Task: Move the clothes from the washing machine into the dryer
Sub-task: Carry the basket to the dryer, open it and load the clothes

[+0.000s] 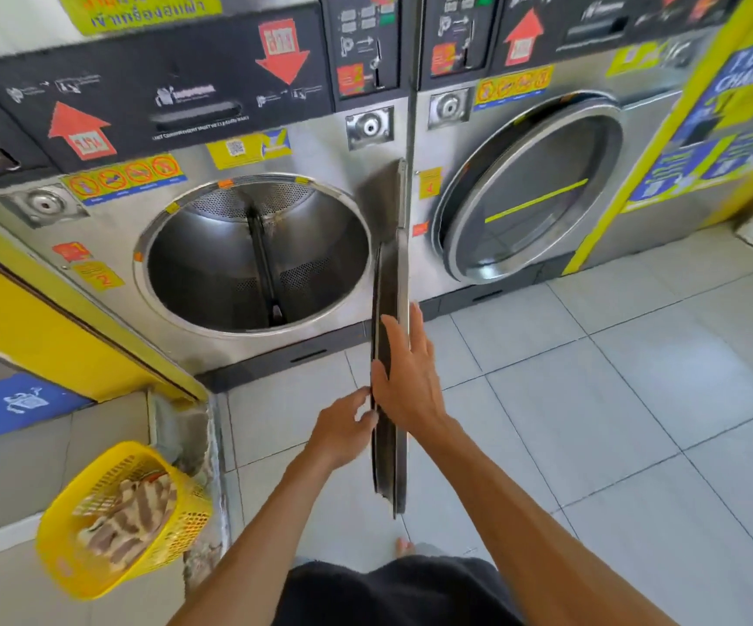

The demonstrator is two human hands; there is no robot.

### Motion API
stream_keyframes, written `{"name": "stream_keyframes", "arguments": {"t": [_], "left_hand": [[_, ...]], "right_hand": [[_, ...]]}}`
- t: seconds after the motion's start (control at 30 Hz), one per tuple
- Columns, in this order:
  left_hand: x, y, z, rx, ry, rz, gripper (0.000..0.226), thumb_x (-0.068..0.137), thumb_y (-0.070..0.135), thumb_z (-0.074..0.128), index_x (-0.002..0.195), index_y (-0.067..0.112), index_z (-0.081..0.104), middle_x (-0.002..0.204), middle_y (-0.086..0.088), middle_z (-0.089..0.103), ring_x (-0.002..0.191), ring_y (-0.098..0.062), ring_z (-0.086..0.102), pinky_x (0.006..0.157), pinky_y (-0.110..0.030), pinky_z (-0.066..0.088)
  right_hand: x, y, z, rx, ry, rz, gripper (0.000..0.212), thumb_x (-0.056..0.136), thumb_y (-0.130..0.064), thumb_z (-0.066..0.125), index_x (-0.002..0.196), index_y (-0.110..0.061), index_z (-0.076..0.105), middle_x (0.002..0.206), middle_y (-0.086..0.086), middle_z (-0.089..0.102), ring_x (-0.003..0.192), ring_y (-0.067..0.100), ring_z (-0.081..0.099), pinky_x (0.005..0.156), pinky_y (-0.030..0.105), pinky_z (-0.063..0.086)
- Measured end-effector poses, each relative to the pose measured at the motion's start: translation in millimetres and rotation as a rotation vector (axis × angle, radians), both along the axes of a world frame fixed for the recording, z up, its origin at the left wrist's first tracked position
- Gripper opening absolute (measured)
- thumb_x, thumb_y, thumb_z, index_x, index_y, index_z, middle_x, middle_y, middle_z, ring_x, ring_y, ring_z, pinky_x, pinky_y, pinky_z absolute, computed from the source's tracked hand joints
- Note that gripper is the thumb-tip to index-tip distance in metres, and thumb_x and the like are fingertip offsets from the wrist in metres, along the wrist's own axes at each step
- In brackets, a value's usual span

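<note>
Two hands (383, 399) on one open dryer door (390, 354), one yellow basket (72, 562)

Pale square floor tiles (613, 399) (grey grout lines) meet a yellow wall panel (40, 336).

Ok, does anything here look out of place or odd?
Little stands out. The dryer door is swung fully open, edge-on to the camera, with both hands on it: left hand, right hand. The drum looks empty, while the striped clothes sit in the yellow basket, which looks tilted.
</note>
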State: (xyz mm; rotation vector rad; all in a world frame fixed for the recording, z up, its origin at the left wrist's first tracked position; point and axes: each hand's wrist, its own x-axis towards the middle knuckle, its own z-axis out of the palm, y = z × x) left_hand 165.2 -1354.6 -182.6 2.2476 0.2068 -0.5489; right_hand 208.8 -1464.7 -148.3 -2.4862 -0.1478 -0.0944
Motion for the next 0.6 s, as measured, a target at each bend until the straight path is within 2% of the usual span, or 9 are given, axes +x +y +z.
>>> {"name": "stream_keyframes", "arguments": {"t": [0.1,0.2,0.27,0.43,0.6], "left_hand": [[-0.7,-36.8,6.4,-0.049,0.029,-0.137,0.052,0.101,0.040,0.042,0.151,0.037,0.027,0.153,0.004,0.041,0.139,-0.022,0.042,0.111,-0.038,0.037],[4.1,-61.9,15.7,-0.081,0.043,-0.202,0.055,0.100,0.036,0.043,0.152,0.037,0.024,0.154,0.002,0.041,0.139,-0.023,0.043,0.110,-0.035,0.038],[11.3,-73.9,21.5,-0.110,0.055,-0.193,0.057,0.100,0.032,0.047,0.153,0.031,0.026,0.156,0.002,0.037,0.142,-0.022,0.039,0.113,-0.036,0.033],[26.4,-92.4,34.6,-0.076,-0.005,-0.216,0.055,0.097,0.030,0.048,0.150,0.023,0.035,0.156,0.001,0.036,0.142,-0.023,0.037,0.114,-0.034,0.030],[34.1,-93.9,45.7,-0.098,-0.006,-0.220,0.054,0.094,0.028,0.049,0.147,0.021,0.041,0.153,-0.003,0.042,0.140,-0.024,0.040,0.105,-0.030,0.034]], "right_hand": [[-5.1,-26.2,2.2,-0.063,0.129,-0.078,0.074,0.098,-0.008,0.057,0.159,-0.021,0.017,0.169,0.004,-0.006,0.148,0.039,0.026,0.108,0.045,0.045],[-4.3,-63.3,-1.3,-0.164,0.071,-0.075,0.087,0.091,0.000,0.065,0.159,-0.021,0.016,0.170,0.005,-0.002,0.142,0.037,0.038,0.101,0.041,0.050],[-1.9,-86.8,-4.6,-0.206,0.071,-0.063,0.090,0.088,0.003,0.065,0.160,-0.023,0.016,0.170,0.005,0.001,0.135,0.038,0.045,0.097,0.044,0.053],[6.0,-123.4,-3.4,-0.250,0.077,-0.130,0.096,0.082,0.011,0.059,0.159,-0.029,0.019,0.170,-0.003,0.006,0.122,0.036,0.055,0.082,0.039,0.056],[13.7,-151.7,2.0,-0.301,0.063,-0.128,0.092,0.084,0.007,0.059,0.159,-0.031,0.020,0.169,-0.003,0.008,0.118,0.037,0.056,0.083,0.043,0.055]]}}
